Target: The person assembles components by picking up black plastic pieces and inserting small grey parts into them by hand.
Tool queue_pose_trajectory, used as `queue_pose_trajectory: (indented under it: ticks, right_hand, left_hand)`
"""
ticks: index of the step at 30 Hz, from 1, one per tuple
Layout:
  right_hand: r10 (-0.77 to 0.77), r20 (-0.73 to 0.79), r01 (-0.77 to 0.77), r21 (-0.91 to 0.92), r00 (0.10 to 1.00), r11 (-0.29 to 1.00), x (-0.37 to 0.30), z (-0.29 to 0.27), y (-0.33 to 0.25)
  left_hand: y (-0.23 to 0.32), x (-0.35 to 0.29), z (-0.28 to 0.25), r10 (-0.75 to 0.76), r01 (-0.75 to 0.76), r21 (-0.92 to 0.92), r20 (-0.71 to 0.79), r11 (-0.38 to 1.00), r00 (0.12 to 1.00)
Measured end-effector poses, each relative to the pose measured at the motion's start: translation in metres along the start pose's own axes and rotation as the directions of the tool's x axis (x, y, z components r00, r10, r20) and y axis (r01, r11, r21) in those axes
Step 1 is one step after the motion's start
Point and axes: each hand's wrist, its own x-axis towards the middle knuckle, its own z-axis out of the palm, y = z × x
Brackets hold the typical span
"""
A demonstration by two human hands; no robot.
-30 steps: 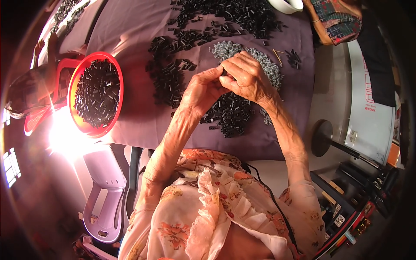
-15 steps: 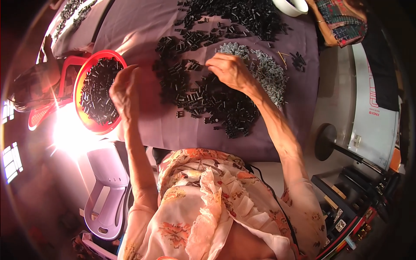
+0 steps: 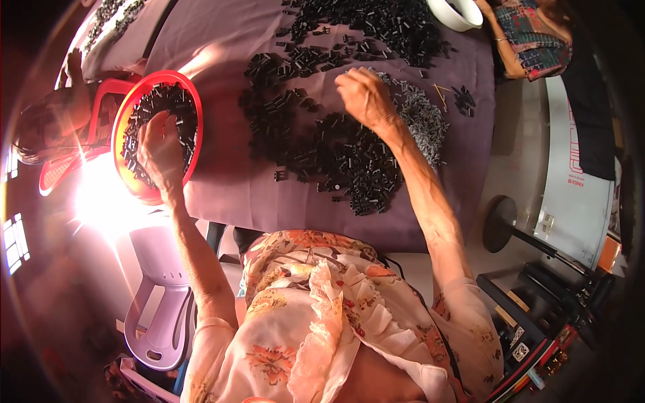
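My left hand point(image 3: 161, 149) is over the red basin point(image 3: 196, 101) at the left of the table, its fingertips apart above the small black plastic pieces point(image 3: 149, 111) that fill it. Nothing shows between those fingers. Across the table, my right hand point(image 3: 366, 99) hovers at the edge of a pile of small grey metal-looking pieces point(image 3: 422, 117). Its fingers are curled together, and whatever they pinch is hidden from view. Close below that hand spreads a broad heap of loose black plastic pieces point(image 3: 349, 158).
More black pieces point(image 3: 363, 23) lie toward the far side of the purple cloth point(image 3: 222, 168). A white bowl point(image 3: 451, 17) stands at the far right, near another person's arm point(image 3: 508, 57). Thin sticks point(image 3: 440, 94) lie beside the grey pile. A lilac plastic chair point(image 3: 161, 269) is at the lower left.
My left hand has moved left from the basin's right rim to over its contents, and its fingers have parted. My right hand has shifted slightly right and away from me.
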Motion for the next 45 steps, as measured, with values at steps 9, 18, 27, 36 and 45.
queue_pose_trajectory:
  ticks: [9,18,27,36,45]
  right_hand:
    - [0.019,0.041,-0.008,-0.257,0.999,0.966,0.018,0.011,0.013]
    - [-0.058,-0.051,0.049,-0.149,0.997,0.988,0.007,0.002,0.009]
    - [0.291,0.083,-0.277,0.624,0.953,0.731,-0.005,-0.038,-0.018]
    - [0.208,-0.011,-0.141,0.697,0.978,0.703,0.0,-0.075,-0.052]
    - [-0.044,-0.095,0.076,0.371,0.995,0.925,-0.012,-0.075,-0.056]
  left_hand:
    - [0.094,-0.047,0.064,0.514,-0.407,-0.457,0.134,0.79,0.847]
    - [0.113,-0.067,0.103,0.582,-0.477,-0.365,0.279,0.8,0.764]
    - [0.11,-0.061,0.108,0.4,0.124,-0.76,0.465,0.638,0.79]
    - [0.126,-0.066,0.076,0.372,0.629,-0.768,0.623,0.121,0.688]
    - [0.124,-0.08,0.068,0.375,0.631,-0.749,0.654,0.202,0.657]
